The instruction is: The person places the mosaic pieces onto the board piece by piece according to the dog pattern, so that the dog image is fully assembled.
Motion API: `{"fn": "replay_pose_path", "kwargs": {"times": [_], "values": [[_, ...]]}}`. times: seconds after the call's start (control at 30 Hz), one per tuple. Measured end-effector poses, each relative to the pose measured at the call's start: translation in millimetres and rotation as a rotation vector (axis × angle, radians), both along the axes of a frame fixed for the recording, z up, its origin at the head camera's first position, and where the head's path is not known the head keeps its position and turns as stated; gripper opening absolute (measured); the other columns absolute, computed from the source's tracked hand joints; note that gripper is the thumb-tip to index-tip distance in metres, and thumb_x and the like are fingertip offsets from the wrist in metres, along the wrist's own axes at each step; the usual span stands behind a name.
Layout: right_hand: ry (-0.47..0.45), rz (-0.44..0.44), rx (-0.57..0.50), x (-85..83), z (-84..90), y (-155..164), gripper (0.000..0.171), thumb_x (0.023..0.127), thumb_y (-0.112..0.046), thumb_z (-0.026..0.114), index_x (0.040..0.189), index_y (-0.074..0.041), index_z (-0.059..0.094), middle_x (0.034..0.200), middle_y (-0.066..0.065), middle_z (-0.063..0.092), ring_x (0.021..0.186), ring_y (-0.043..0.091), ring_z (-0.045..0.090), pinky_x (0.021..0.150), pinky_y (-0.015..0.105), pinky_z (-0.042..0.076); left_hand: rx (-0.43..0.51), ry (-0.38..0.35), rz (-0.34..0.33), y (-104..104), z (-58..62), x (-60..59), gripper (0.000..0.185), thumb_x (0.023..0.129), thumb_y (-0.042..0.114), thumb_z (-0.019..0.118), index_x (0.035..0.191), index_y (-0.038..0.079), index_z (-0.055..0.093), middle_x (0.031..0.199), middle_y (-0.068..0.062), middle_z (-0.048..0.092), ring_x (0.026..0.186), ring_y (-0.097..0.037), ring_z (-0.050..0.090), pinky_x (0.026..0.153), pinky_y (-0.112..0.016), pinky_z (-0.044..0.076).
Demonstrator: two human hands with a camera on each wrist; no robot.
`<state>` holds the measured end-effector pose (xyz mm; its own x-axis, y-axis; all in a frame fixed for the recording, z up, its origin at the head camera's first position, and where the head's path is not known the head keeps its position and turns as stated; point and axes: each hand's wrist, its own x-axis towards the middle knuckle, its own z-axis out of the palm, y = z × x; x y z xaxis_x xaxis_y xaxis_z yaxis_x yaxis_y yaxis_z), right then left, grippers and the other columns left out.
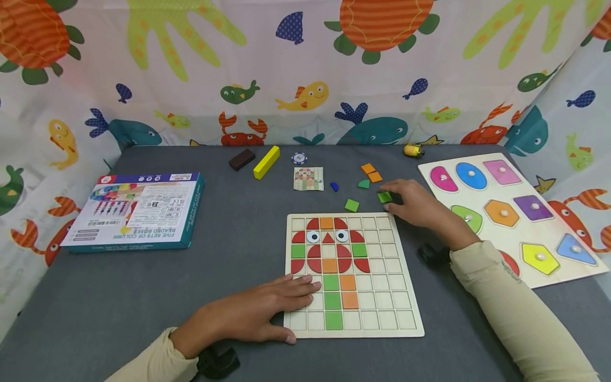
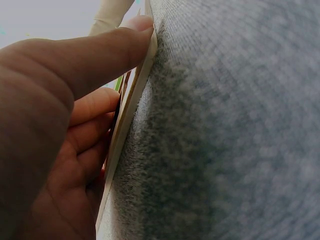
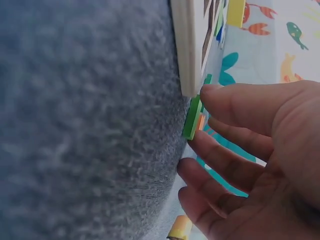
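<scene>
My left hand (image 1: pixel 258 307) lies over the lower left of a white grid board (image 1: pixel 401 321). Its fingers are stretched across the squares, and the thumb is at the front edge. Red, green and orange pieces with two round eye pieces form a figure in the grid. Beyond the board's far right corner, my right hand (image 1: pixel 410 204) has thumb and forefinger at opposite edges of a green square tile (image 3: pixel 193 118), pinching it low at the table. Another green square tile (image 1: pixel 351 205) lies to its left. Two orange tiles (image 1: pixel 372 172) and a green quarter-round piece (image 1: pixel 364 184) are behind.
On the right lies a knobbed shape puzzle (image 1: pixel 491 239); on the left, a flat box (image 1: pixel 138 212). Farther back are a dark brown block (image 1: pixel 242 159), a yellow block (image 1: pixel 267 163), a poker chip (image 1: pixel 299 158), a picture card (image 1: pixel 308 179) and a small yellow toy (image 1: pixel 413 150).
</scene>
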<state>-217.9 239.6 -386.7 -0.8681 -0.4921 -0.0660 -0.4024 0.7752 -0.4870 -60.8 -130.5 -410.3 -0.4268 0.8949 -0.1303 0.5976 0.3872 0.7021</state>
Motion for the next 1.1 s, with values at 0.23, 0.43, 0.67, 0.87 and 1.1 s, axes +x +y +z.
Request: {"fn": "replay_pose_path", "kwargs": {"times": [0.23, 0.43, 0.67, 0.87, 1.1], "values": [[-0.017, -0.057, -0.014, -15.4, -1.8, 0, 0.043, 0.092, -0.003, 0.064, 0.133, 0.006, 0.055, 0.124, 0.026, 0.054, 0.106, 0.039, 0.053, 0.093, 0.055, 0.045, -0.005, 0.001, 0.006, 0, 0.1, -0.7, 0.076, 0.092, 0.04, 0.065, 0.154, 0.014, 0.03, 0.159, 0.006, 0.022, 0.146, -0.015, 0.013, 0.117, -0.041, 0.018], [0.004, -0.13, -0.017, -29.7, -3.7, -5, 0.04, 0.095, -0.004, 0.059, 0.133, 0.006, 0.055, 0.121, 0.024, 0.054, 0.085, 0.031, 0.05, 0.071, 0.043, 0.045, -0.004, -0.019, 0.003, 1, -0.5, -1.0, 0.076, 0.092, 0.038, 0.067, 0.153, 0.013, 0.031, 0.16, 0.005, 0.021, 0.147, -0.015, 0.012, 0.117, -0.039, 0.016], [-0.012, -0.195, -0.025, -44.8, -4.3, -20, 0.039, 0.095, -0.005, 0.06, 0.133, 0.003, 0.057, 0.128, 0.022, 0.054, 0.091, 0.032, 0.051, 0.077, 0.044, 0.048, 0.011, -0.011, 0.01, 1, -0.5, -1.0, 0.076, 0.091, 0.038, 0.068, 0.153, 0.012, 0.031, 0.159, 0.004, 0.022, 0.147, -0.017, 0.013, 0.117, -0.041, 0.017], [-0.04, -0.17, 0.008, -51.4, -3.2, -25, 0.032, 0.094, -0.004, 0.062, 0.124, 0.005, 0.063, 0.117, 0.023, 0.054, 0.095, 0.034, 0.049, 0.083, 0.047, 0.046, 0.001, -0.017, 0.014, 0, 1.0, -0.5, 0.075, 0.091, 0.036, 0.068, 0.152, 0.011, 0.033, 0.159, 0.005, 0.021, 0.147, -0.015, 0.011, 0.118, -0.037, 0.014], [-0.096, -0.164, -0.009, -50.3, -0.7, -14, 0.022, 0.093, -0.008, 0.066, 0.111, 0.003, 0.067, 0.107, 0.019, 0.059, 0.089, 0.031, 0.05, 0.077, 0.043, 0.047, -0.004, -0.02, 0.01, 0, 1.0, 0.0, 0.074, 0.092, 0.036, 0.067, 0.152, 0.01, 0.033, 0.16, 0.005, 0.02, 0.147, -0.015, 0.01, 0.118, -0.037, 0.013]]}}
